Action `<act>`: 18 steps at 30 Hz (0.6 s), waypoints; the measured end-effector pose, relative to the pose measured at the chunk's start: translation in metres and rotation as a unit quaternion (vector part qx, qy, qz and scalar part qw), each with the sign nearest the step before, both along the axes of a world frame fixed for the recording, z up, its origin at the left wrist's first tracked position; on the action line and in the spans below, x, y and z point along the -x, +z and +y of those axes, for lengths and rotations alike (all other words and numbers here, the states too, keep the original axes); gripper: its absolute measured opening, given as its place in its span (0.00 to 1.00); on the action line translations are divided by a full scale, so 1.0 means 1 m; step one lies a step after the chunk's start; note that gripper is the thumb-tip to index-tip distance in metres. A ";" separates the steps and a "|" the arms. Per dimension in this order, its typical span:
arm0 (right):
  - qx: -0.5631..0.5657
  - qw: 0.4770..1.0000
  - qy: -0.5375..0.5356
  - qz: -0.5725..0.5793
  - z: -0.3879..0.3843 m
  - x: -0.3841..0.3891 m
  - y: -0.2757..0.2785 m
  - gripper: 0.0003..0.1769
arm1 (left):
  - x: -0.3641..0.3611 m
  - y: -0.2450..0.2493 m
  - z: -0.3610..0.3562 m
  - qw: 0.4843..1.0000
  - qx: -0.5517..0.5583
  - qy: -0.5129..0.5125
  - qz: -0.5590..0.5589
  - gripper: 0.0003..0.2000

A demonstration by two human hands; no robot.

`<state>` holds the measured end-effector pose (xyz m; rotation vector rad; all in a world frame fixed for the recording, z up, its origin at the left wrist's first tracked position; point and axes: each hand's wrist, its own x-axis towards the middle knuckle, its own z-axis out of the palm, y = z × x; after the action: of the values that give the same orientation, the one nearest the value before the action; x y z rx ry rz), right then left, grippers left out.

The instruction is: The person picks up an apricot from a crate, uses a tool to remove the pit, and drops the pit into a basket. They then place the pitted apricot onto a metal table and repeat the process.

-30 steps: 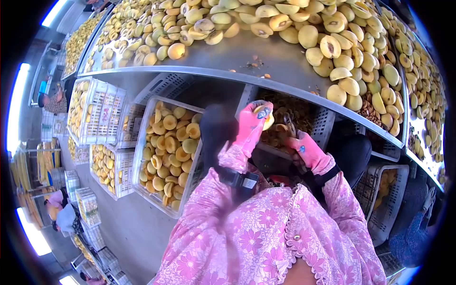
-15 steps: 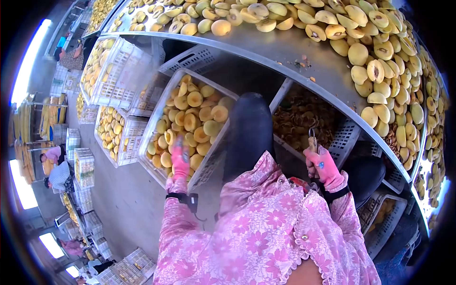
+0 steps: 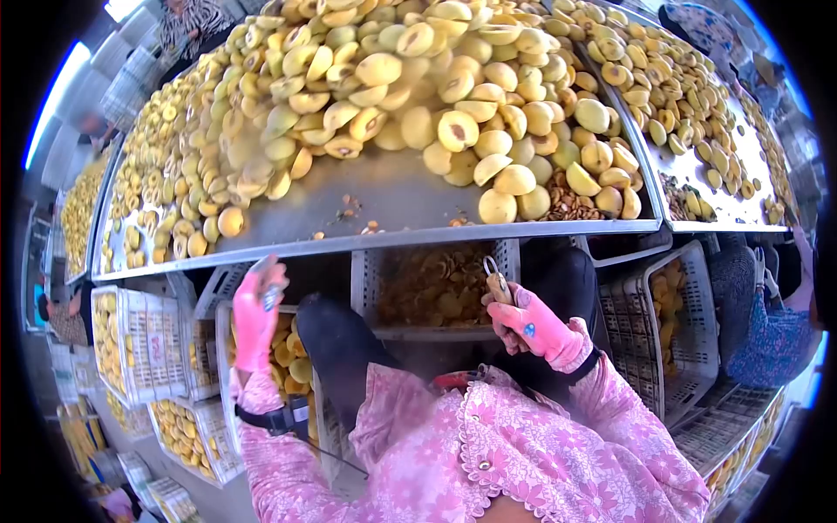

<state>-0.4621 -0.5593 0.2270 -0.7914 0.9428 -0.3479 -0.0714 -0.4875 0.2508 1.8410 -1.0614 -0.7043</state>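
My right hand (image 3: 534, 331) grasps a looped tool (image 3: 498, 288) by its wooden handle, the metal loop standing up past my fingers. Left of that grip, under the table (image 3: 375, 187), sits a crate (image 3: 364, 281) of brownish scraps (image 3: 427, 281). My left hand (image 3: 259, 305) points its fingers up near the table's edge; I cannot tell whether they close on anything. Yellow fruit halves (image 3: 458, 131) heap beyond both hands, and more halves (image 3: 299, 370) lie just right of my left wrist.

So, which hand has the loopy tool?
The right hand: the tool, with its metal loop, sticks out from it. No loop like that shows at the left hand.
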 end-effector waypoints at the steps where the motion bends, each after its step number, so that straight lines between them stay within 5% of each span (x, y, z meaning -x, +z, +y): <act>1: -0.004 1.000 -0.010 -0.005 0.001 0.010 0.001 0.16 | 0.012 -0.016 -0.028 0.990 0.051 -0.082 -0.101 0.16; 2: -0.012 1.000 -0.015 -0.006 0.003 0.020 -0.002 0.17 | 0.052 0.002 -0.055 0.971 0.080 -0.127 -0.185 0.16; 5: -0.017 0.999 -0.027 0.007 0.013 0.046 0.000 0.17 | 0.104 -0.032 -0.108 0.977 0.064 -0.187 0.075 0.18; 7: -0.044 0.998 -0.048 0.021 0.021 0.069 0.008 0.17 | 0.115 -0.038 -0.113 0.965 0.029 -0.236 0.110 0.18; 11: -0.099 0.981 -0.164 0.031 0.046 0.123 0.011 0.17 | 0.080 0.044 -0.065 0.919 -0.176 -0.297 0.189 0.22; 13: -0.123 0.967 -0.207 0.088 0.060 0.144 0.012 0.16 | 0.056 0.090 -0.017 0.885 -0.293 -0.339 0.123 0.26; 14: -0.131 0.961 -0.216 0.110 0.068 0.155 0.010 0.14 | 0.037 0.109 0.013 0.832 -0.451 -0.189 0.262 0.29; 15: -0.144 0.958 -0.224 0.110 0.075 0.161 0.009 0.14 | 0.033 0.128 0.033 0.763 -0.504 -0.404 0.021 0.30; 17: -0.166 0.951 -0.234 0.113 0.085 0.167 0.007 0.14 | 0.004 0.127 0.088 0.612 -0.611 -0.501 -0.021 0.30; 18: -0.172 0.947 -0.256 0.093 0.087 0.162 0.004 0.14 | 0.000 0.116 0.105 0.591 -0.641 -0.489 -0.028 0.30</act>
<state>-0.6241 -0.4725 0.2306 -0.2511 1.3449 -0.5463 -0.0714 -0.3823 0.3664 2.1596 -1.8607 -2.6497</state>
